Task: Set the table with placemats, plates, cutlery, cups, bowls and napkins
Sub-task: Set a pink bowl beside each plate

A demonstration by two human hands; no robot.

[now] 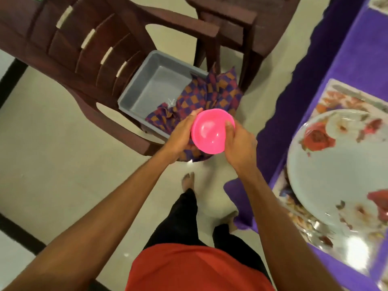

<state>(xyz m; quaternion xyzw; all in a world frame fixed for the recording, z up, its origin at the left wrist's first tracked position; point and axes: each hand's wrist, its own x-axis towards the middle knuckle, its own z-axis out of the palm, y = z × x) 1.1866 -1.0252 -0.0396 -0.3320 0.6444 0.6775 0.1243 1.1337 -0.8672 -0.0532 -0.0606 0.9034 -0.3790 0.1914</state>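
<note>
Your left hand [182, 131] cups the pink bowl [212, 133] while your right hand [239, 143] pinches its rim, bowl held just above the checkered napkins [210, 91] in the gray tub [147, 85], so bowl step is on; next, likely carry it right of the tub to the floral plate [336, 164].
</note>
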